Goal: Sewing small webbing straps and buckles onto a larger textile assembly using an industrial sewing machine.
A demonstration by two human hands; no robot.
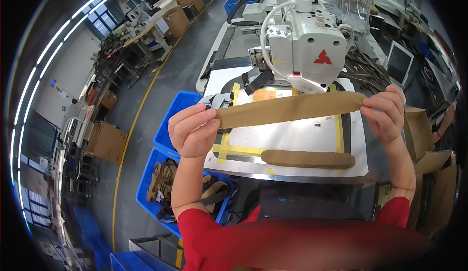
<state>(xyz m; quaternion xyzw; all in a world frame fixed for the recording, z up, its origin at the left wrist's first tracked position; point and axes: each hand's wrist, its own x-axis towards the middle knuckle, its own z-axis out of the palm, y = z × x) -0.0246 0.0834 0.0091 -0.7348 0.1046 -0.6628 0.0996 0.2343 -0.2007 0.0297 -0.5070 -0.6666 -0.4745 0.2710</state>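
A long tan fabric strip with rounded ends [292, 109] is stretched level between my two hands, above the work surface. My left hand [194, 130] pinches its left end, and my right hand [385, 112] pinches the right end between thumb and fingers. Below it, a second tan strip [308, 159] lies flat near the front edge of the white work sheet [273, 137], which has yellow tape [241, 150] across it. Just beyond the held strip stands the white head of an industrial sewing machine [317, 51]; the strip hides part of the sheet.
Blue bins [146, 185] stand at the left, the nearer holding tan and black fabric pieces. Dark straps [368, 71] are heaped right of the machine, near a screen [399, 64]. Open cardboard boxes [419, 132] sit at the right. A yellow floor line [139, 115] runs along the left aisle.
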